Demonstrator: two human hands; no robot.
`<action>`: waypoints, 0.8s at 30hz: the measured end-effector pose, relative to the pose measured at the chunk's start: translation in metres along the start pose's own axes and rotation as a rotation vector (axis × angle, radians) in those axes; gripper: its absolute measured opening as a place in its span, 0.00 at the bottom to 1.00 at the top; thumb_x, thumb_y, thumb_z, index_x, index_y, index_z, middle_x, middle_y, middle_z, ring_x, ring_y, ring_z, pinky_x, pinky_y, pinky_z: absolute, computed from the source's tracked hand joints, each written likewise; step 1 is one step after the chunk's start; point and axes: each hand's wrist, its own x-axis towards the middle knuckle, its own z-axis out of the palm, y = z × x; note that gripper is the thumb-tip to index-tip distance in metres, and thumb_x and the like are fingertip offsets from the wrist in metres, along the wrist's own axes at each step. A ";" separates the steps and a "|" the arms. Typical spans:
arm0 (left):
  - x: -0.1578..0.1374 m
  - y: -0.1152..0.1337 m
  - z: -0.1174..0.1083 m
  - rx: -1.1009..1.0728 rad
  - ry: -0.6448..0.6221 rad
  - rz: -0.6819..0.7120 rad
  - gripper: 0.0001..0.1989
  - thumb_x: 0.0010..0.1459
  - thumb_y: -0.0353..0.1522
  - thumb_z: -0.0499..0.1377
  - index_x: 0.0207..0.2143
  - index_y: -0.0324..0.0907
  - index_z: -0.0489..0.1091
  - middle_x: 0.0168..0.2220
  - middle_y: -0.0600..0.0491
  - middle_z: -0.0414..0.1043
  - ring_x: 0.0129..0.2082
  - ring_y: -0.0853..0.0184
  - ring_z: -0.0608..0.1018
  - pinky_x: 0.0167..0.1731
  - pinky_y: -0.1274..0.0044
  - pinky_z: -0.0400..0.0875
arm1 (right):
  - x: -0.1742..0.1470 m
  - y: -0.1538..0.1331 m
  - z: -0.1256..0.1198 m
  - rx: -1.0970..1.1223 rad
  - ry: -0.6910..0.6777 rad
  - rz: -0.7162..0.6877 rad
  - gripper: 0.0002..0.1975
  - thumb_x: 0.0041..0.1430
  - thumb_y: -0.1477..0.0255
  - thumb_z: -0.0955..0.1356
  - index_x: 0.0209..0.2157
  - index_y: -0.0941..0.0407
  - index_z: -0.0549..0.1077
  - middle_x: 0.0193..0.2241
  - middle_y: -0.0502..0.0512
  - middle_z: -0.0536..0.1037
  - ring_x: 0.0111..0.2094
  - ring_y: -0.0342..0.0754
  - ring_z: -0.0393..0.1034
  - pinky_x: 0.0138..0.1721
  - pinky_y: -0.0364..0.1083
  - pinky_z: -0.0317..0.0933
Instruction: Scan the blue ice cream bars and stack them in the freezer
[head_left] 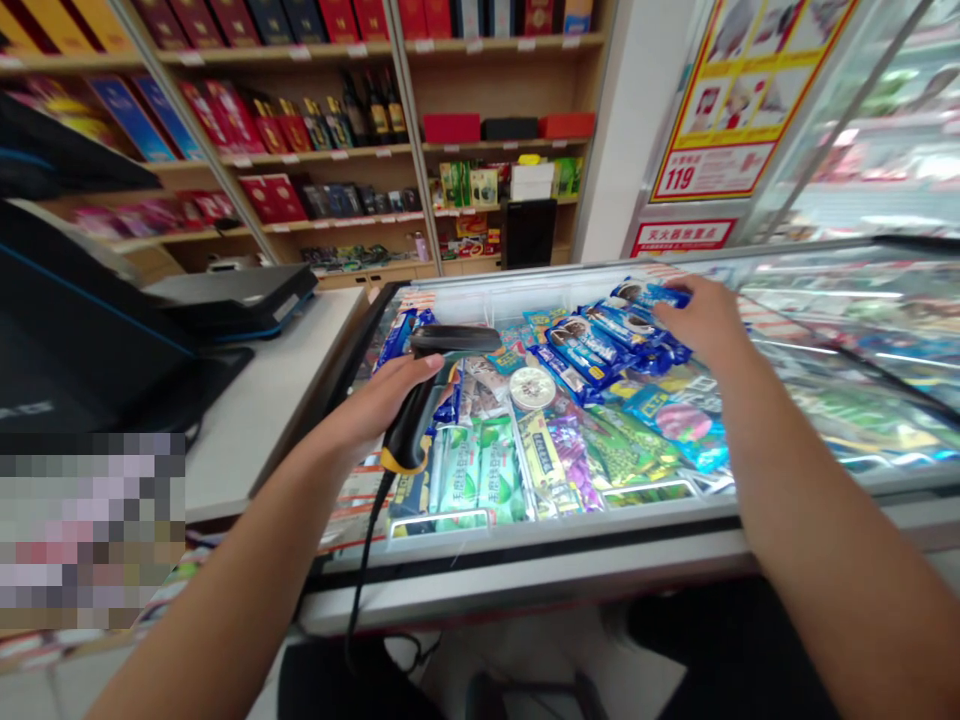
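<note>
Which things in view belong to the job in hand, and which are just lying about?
In use, judging by the hands:
- black handheld scanner with yellow trim, in the left hand
- shiny blue snack packets, one at the right hand

Apparently just lying about:
- pale green flat packets
- round silvery disc
- long red box

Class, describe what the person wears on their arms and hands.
The left hand and right hand are gloveless. Both visible forearms are sleeveless, and no watch or bracelet shows. Some fingers are hidden, so rings cannot be ruled out.
</note>
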 end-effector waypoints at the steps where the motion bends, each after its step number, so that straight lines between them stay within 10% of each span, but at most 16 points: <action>1: 0.001 0.001 0.001 -0.006 0.007 0.003 0.24 0.47 0.51 0.67 0.36 0.40 0.78 0.34 0.48 0.81 0.33 0.62 0.81 0.35 0.73 0.78 | 0.003 0.007 0.002 -0.048 -0.060 0.036 0.15 0.59 0.73 0.70 0.47 0.61 0.78 0.47 0.69 0.80 0.47 0.60 0.74 0.49 0.54 0.64; 6: 0.004 0.006 0.002 -0.026 0.097 0.011 0.24 0.46 0.52 0.66 0.33 0.40 0.77 0.26 0.51 0.77 0.27 0.64 0.78 0.26 0.76 0.73 | 0.009 0.020 0.010 -0.228 -0.217 0.076 0.16 0.67 0.72 0.61 0.39 0.62 0.79 0.44 0.72 0.79 0.48 0.66 0.74 0.49 0.58 0.64; 13: 0.010 0.009 -0.012 -0.042 0.147 0.069 0.24 0.50 0.53 0.63 0.30 0.39 0.73 0.25 0.52 0.74 0.21 0.69 0.73 0.20 0.79 0.66 | -0.024 -0.044 0.032 0.176 0.099 -0.291 0.15 0.64 0.70 0.63 0.47 0.59 0.77 0.46 0.66 0.80 0.51 0.60 0.73 0.56 0.57 0.62; 16: 0.014 0.006 -0.015 -0.046 0.164 0.084 0.24 0.50 0.53 0.63 0.30 0.39 0.74 0.25 0.52 0.75 0.20 0.70 0.73 0.20 0.80 0.66 | -0.068 -0.100 0.051 0.448 -0.211 -0.466 0.14 0.67 0.66 0.62 0.45 0.56 0.76 0.40 0.60 0.81 0.42 0.55 0.77 0.48 0.54 0.69; 19: 0.017 0.005 -0.016 -0.056 0.177 0.119 0.24 0.51 0.52 0.62 0.27 0.39 0.73 0.22 0.53 0.73 0.18 0.72 0.71 0.18 0.80 0.63 | -0.111 -0.145 0.070 0.446 -0.467 -0.690 0.21 0.68 0.60 0.64 0.55 0.56 0.73 0.54 0.64 0.77 0.55 0.59 0.71 0.58 0.59 0.63; 24: 0.015 0.004 -0.014 -0.078 0.176 0.142 0.22 0.53 0.51 0.62 0.27 0.40 0.71 0.22 0.54 0.71 0.19 0.72 0.70 0.20 0.80 0.64 | -0.145 -0.181 0.099 0.237 -0.625 -0.588 0.56 0.56 0.43 0.70 0.73 0.59 0.46 0.70 0.74 0.53 0.71 0.71 0.44 0.65 0.66 0.50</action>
